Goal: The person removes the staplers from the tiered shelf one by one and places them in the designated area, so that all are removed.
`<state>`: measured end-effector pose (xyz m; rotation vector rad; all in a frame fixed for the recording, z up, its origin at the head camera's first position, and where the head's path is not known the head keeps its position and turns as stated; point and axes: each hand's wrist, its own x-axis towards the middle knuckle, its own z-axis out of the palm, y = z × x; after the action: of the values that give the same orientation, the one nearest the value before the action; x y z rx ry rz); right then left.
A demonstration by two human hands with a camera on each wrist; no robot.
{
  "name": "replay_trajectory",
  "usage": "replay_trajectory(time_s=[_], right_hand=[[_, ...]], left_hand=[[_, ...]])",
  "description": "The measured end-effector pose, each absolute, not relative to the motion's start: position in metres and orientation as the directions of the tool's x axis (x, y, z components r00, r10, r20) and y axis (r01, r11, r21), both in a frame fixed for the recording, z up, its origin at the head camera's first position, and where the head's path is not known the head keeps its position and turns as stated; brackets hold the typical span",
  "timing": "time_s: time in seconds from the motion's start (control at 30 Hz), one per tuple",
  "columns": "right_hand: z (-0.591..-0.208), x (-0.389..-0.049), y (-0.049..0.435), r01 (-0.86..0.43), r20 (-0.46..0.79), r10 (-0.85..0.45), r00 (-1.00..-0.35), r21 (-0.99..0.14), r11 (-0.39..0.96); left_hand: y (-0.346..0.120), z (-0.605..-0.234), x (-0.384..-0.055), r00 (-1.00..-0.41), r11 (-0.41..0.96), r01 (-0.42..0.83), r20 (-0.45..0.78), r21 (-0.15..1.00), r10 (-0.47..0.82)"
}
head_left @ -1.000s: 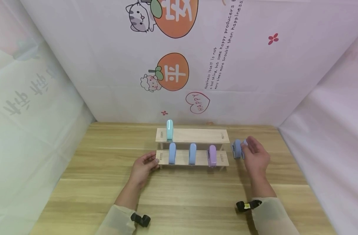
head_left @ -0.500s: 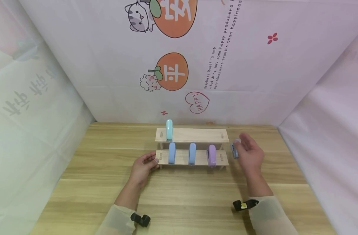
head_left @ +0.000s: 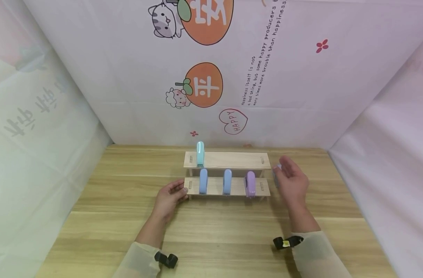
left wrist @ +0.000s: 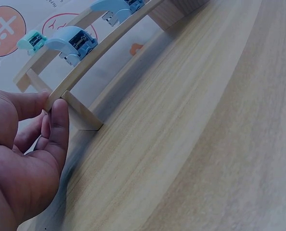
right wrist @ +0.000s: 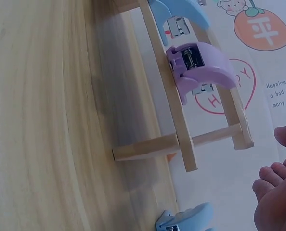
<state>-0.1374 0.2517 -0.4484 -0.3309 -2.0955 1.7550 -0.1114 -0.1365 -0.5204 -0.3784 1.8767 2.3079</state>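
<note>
A white backdrop (head_left: 291, 81) printed with orange fruit, small animals and a red heart (head_left: 233, 121) stands behind a pale wood-grain tabletop (head_left: 215, 235). Near its back edge is a two-tier wooden rack (head_left: 236, 160), the rear shelf higher than the front one. A teal stapler-like tool (head_left: 200, 154) stands toward the left end of the rear shelf. On the front shelf, spaced apart from left to right, are a blue tool (head_left: 203, 181), a second blue tool (head_left: 227, 181) and a purple tool (head_left: 251, 184). The left hand (head_left: 168, 199) pinches the left end of the front shelf, its thumb and fingers clamped on the wood. The right hand (head_left: 294, 185) is just beyond the rack's right end, its thumb apart from its fingers, which bend loosely in the right wrist view. Beside it, on the tabletop, is another blue stapler-like tool (right wrist: 188, 221), mostly hidden behind the thumb from above; whether the hand touches it cannot be told. Both forearms wear pale sleeves (head_left: 317, 251), with a black strapped device (head_left: 166, 260) at the left wrist and another (head_left: 288, 242) at the right.
</note>
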Motion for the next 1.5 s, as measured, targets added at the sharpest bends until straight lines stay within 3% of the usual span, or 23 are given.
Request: replay_trajectory(time_s=[1.5], right_hand=[[-0.433, -0.132, 0.212, -0.105, 0.180, 0.374, -0.910, -0.971, 0.214]], left_hand=[[-0.137, -0.522, -0.112, -0.961, -0.212, -0.263, -0.276, 0.941, -0.035]])
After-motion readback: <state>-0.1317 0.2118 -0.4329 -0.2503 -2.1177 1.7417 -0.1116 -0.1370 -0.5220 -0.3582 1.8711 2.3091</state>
